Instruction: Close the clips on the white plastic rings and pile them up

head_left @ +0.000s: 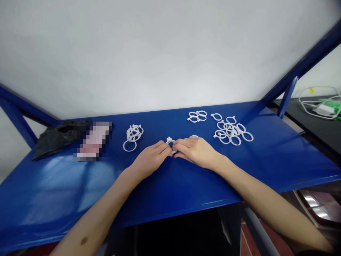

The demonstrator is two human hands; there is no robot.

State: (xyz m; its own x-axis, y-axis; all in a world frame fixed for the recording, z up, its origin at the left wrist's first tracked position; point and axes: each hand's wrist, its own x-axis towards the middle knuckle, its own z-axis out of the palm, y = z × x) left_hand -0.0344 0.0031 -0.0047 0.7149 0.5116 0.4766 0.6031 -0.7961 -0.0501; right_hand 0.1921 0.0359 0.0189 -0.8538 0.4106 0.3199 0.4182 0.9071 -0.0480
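My left hand [153, 158] and my right hand [198, 151] meet above the middle of the blue table. Between their closed fingers is a white plastic curtain ring [174, 152], mostly covered by the fingertips. Small white eyelets [169, 139] stick up just beyond them; I cannot tell whether they belong to one ring or more. A bit of another white piece [195, 136] shows behind my right hand. Left of my hands lies a small heap of linked-looking white rings [133, 133]. To the right a larger loose pile of rings [229, 126] is spread out.
A small group of rings [197, 113] lies toward the back wall. At the left are a black plastic bag [57, 138] and a blurred pinkish packet [93, 140]. Blue frame bars [287, 97] rise at both sides. A white cable [303, 105] rests on a dark surface at right.
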